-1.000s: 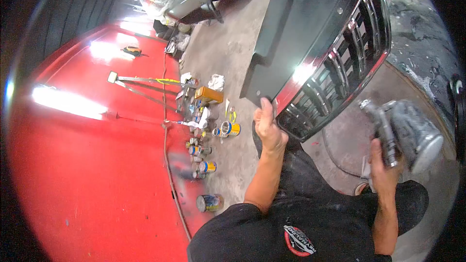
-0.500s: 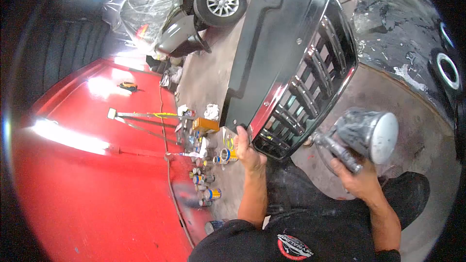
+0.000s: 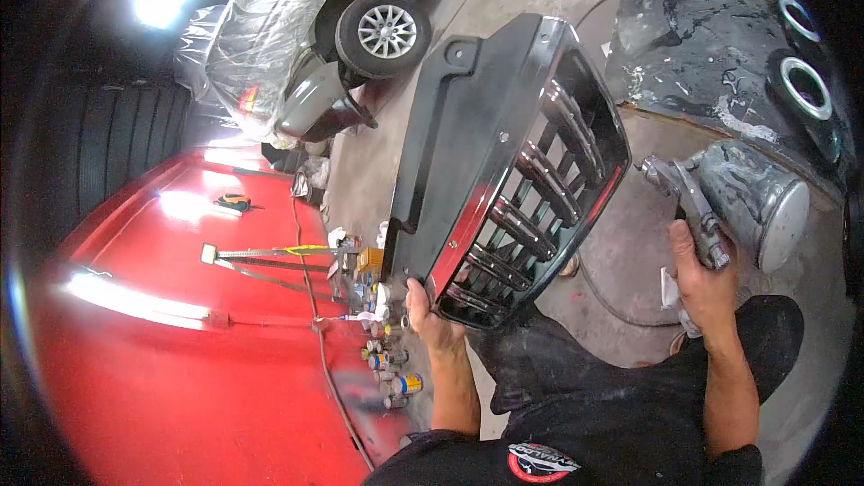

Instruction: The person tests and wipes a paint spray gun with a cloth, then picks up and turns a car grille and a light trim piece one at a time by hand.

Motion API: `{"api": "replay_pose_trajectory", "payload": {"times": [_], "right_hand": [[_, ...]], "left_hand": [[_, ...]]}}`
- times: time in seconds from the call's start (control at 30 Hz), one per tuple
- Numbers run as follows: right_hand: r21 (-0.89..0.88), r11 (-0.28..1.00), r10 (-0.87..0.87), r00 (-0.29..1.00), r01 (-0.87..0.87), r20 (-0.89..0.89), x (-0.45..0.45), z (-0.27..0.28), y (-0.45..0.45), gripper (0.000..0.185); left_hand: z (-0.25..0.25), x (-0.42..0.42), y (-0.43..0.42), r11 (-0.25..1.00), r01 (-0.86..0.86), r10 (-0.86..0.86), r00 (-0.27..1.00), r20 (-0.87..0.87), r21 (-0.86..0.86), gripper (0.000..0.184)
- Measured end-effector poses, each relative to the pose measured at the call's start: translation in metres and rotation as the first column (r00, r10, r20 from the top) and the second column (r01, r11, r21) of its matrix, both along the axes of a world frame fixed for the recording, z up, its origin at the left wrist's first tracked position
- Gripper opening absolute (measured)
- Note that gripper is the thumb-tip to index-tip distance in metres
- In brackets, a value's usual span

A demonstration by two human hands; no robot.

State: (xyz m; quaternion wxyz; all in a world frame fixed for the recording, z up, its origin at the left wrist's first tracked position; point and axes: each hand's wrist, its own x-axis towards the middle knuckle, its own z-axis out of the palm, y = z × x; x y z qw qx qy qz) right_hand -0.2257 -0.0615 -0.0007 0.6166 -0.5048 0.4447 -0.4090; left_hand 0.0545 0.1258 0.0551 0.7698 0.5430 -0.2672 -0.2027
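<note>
A dark, glossy car grille [image 3: 486,139] with several slats is held up at a tilt before me. My left hand [image 3: 436,317] is closed on its lower corner, thumb on the flat top panel. To the right of the grille, and apart from it, my right hand [image 3: 706,286] grips a paint spray gun [image 3: 695,202] by the handle. The gun carries a large, paint-stained cup [image 3: 742,193] with a pale round end. Its nozzle end points toward the grille. A white piece of paper or cloth [image 3: 671,293] shows beside my right hand.
Several paint cans [image 3: 387,362] stand at left along a red wall [image 3: 207,378]. A car under plastic sheeting [image 3: 261,45] shows its wheel [image 3: 387,31]. A paint-smeared dark panel [image 3: 693,36] lies at upper right. A hose [image 3: 621,313] runs across the floor.
The grille has shifted left and slightly down with my left hand. My right hand has moved the spray gun up and to the right, farther from the grille. The view has also shifted.
</note>
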Motion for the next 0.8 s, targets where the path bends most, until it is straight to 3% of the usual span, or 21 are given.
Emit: {"api": "replay_pose_trajectory", "payload": {"times": [0.07, 0.2, 0.23, 0.3, 0.4, 0.47, 0.53, 0.6, 0.67, 0.8], "right_hand": [[0.017, 1.0, 0.016, 0.999, -0.017, 0.034, 0.0, 0.001, 0.0, 0.038], [-0.005, 0.994, 0.113, 0.99, -0.114, -0.081, 0.004, -0.012, 0.005, 0.039], [-0.092, 0.99, 0.102, 0.994, -0.106, -0.047, 0.007, -0.002, 0.006, 0.038], [-0.184, 0.977, 0.103, 0.994, -0.105, -0.023, 0.008, 0.002, 0.007, 0.038], [-0.076, 0.994, 0.076, 0.997, -0.078, -0.034, 0.004, 0.009, 0.008, 0.039], [-0.099, 0.995, 0.028, 0.999, -0.032, -0.036, 0.001, -0.002, 0.006, 0.038], [-0.127, 0.992, -0.017, 0.999, 0.013, -0.033, -0.001, -0.002, 0.006, 0.037], [-0.014, 0.999, -0.043, 0.997, 0.044, 0.068, -0.003, 0.003, 0.006, 0.033], [0.014, 0.998, -0.066, 0.992, 0.065, 0.103, -0.003, 0.005, 0.005, 0.031], [-0.002, 1.0, -0.011, 1.0, 0.011, 0.024, 0.001, -0.008, 0.004, 0.036]], "left_hand": [[-0.003, 0.003, 0.001, 0.992, 0.011, -0.023, 0.996, -0.089, -0.129, 0.044], [0.002, -0.002, 0.0, 0.993, 0.053, -0.057, 0.998, -0.032, -0.101, 0.043], [0.003, -0.004, 0.0, 0.994, 0.052, -0.055, 0.998, -0.034, -0.101, 0.043], [0.005, -0.005, 0.003, 0.999, 0.047, -0.048, 0.995, 0.089, 0.015, 0.044], [-0.001, 0.004, 0.019, 1.0, 0.015, -0.016, 0.996, 0.087, 0.022, 0.038], [-0.003, 0.005, 0.025, 0.995, 0.033, -0.043, 0.993, 0.111, 0.091, 0.034], [-0.005, 0.005, 0.027, 0.985, -0.086, 0.034, 0.949, 0.312, 0.152, 0.018], [-0.003, 0.004, 0.028, 0.963, -0.153, 0.036, 0.889, 0.457, 0.222, 0.02], [0.001, 0.001, 0.026, 0.97, -0.159, 0.119, 0.97, 0.21, 0.186, 0.023], [0.006, 0.007, 0.034, 0.952, -0.163, 0.085, 0.954, 0.289, 0.259, 0.019]]}}
